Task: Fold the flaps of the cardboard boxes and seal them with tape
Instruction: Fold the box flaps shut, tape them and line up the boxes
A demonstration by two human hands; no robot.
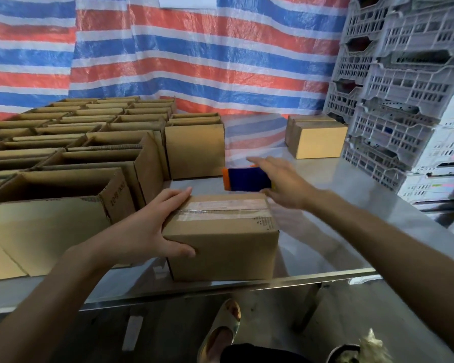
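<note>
The left hand [152, 226] grips the left end of the box [226, 237], fingers curled over its top edge and thumb on the near face. The box is plain brown corrugated cardboard. Its flaps lie shut under a strip of glossy clear tape [220, 206], and it stands at the near edge of the smooth steel bench [325, 231]. Just beyond it the right hand [281, 179] is spread open over a blue-and-orange dispenser [247, 179]; blur hides any contact. Open boxes [89, 158] stand left of the left hand.

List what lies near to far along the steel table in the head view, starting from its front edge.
From the edge: taped box → blue and orange tape dispenser → closed cardboard box at the far end → striped tarp behind the table.
</note>
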